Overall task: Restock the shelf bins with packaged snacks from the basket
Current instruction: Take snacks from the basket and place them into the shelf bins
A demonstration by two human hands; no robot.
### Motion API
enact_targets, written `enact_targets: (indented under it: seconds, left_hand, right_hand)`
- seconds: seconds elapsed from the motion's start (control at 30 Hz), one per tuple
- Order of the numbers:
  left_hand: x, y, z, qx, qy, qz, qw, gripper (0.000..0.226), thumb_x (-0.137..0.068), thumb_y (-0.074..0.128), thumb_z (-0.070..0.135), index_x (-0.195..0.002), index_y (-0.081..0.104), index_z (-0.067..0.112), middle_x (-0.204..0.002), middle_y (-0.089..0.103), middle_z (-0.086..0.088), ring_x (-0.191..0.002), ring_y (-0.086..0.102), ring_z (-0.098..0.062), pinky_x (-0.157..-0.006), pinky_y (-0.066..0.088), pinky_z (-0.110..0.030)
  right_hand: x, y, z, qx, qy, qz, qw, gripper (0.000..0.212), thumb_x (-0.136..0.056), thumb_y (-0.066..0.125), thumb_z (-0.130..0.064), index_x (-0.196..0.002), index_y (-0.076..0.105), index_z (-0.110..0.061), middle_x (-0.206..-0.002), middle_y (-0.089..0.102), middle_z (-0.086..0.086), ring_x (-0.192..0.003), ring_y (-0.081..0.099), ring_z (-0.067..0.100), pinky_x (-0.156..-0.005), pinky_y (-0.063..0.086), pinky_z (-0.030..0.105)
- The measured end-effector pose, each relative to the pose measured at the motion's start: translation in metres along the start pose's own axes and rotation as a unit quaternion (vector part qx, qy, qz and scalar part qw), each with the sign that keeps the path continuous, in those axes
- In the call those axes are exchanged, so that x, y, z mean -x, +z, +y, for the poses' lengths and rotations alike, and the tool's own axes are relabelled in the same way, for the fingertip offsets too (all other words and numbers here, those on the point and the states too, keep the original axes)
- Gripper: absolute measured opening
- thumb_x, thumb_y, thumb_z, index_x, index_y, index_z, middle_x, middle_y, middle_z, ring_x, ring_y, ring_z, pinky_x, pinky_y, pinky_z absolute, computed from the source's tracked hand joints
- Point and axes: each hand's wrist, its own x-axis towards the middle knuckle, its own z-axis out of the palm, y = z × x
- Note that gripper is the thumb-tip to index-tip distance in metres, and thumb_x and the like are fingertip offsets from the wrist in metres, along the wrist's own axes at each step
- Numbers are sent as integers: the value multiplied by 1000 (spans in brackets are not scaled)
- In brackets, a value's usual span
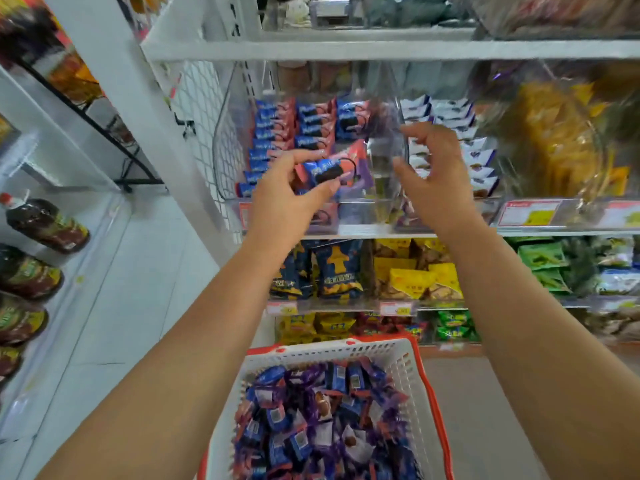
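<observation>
From the head camera we see both our arms reaching up to a clear plastic shelf bin (228, 140) on the white metal shelf (381, 50). Our left hand (287, 199) pinches a small blue-and-pink wrapped snack packet (327, 173) between thumb and curled fingers, holding it just above the bin's front lip, over the rows of matching blue-and-pink packets (294, 133) stacked inside. Our right hand (436, 181) is beside it with fingers bent and spread apart, at the transparent divider wall (384, 161) on the bin's right side; blur keeps us from telling whether the fingertips touch the wall. It grips nothing that we can make out. The two hands are apart, with a gap of open bin between them. Right of the divider a neighbouring bin holds white-and-purple packets (467, 147).

Below, near the bottom edge of the view, the white perforated plastic basket with a red rim (412, 372) sits between our forearms, heaped with loose blue and purple snack packets (322, 424). The lower shelves carry dark blue bags (337, 271) and yellow bags (415, 278) behind price-tag strips (396, 309). To the left, a pale floor aisle (138, 289) runs open alongside a low shelf of dark bottles (45, 223)
</observation>
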Motion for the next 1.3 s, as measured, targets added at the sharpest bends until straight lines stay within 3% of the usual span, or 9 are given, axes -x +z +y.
enact_targets:
  seconds: [0.07, 0.2, 0.33, 0.5, 0.57, 0.7, 1.1, 1.3]
  left_hand:
    - [-30, 1, 7, -23, 2, 4, 1000, 33, -76, 80, 32, -98, 57, 40, -91, 69, 5, -81, 66, -12, -78, 56, -38]
    - [-90, 12, 18, -119, 35, -29, 992, 35, -79, 80, 26, -109, 62, 24, -93, 61, 11, -81, 56, -6, -69, 42, -19]
    - [-147, 40, 14, -239, 50, -74, 967, 38, -78, 79, 30, -111, 65, 17, -110, 64, -2, -100, 60, -20, -78, 43, -27]
    - [-183, 62, 0, -289, 54, -125, 948, 39, -81, 78, 22, -116, 63, 13, -119, 63, -5, -106, 57, -18, -79, 39, -24]
    - [-187, 67, -8, -306, 62, -130, 941, 40, -80, 78, 22, -116, 65, 12, -120, 63, -7, -109, 57, -22, -80, 40, -26]
    - [-189, 73, -24, -383, 66, -106, 915, 44, -81, 78, 36, -122, 66, 22, -127, 60, -8, -125, 44, -31, -96, 40, -39]
    - [-188, 78, -35, -404, 26, -112, 907, 49, -81, 76, 44, -125, 63, 28, -141, 44, -10, -132, 32, -35, -108, 30, -43]
    - [-188, 77, -30, -432, 43, -118, 893, 48, -81, 76, 44, -124, 63, 27, -139, 44, -10, -131, 32, -35, -105, 31, -44]
  right_hand:
    - [-10, 3, 2, 14, 39, -57, 998, 46, -95, 59, -29, -138, 44, -30, -139, 44, -6, -119, 53, 17, -97, 47, 40]
    - [-11, 1, 4, 9, 65, -79, 995, 52, -94, 60, -39, -141, 36, -44, -147, 39, -15, -113, 57, 9, -90, 53, 42]
    - [-10, 0, 4, 1, 69, -89, 994, 54, -93, 61, -40, -141, 35, -44, -147, 40, -16, -110, 57, 8, -87, 55, 46]
    - [-9, 0, 2, 7, 76, -87, 993, 55, -94, 61, -40, -142, 34, -45, -148, 39, -17, -113, 55, 5, -88, 55, 41]
    - [-9, 1, 2, 21, 75, -85, 993, 57, -94, 60, -41, -143, 31, -46, -148, 37, -18, -111, 53, 2, -86, 54, 39]
    - [-6, 1, 1, 52, 68, -84, 993, 59, -94, 59, -41, -144, 29, -47, -148, 35, -19, -110, 51, 0, -82, 53, 36]
    - [-5, 1, -1, 52, 77, -86, 992, 61, -93, 60, -41, -144, 28, -47, -149, 33, -21, -105, 45, -4, -77, 49, 31]
    - [-5, 0, -2, 52, 76, -89, 992, 63, -93, 62, -41, -145, 27, -46, -150, 34, -19, -108, 44, -4, -77, 48, 31]
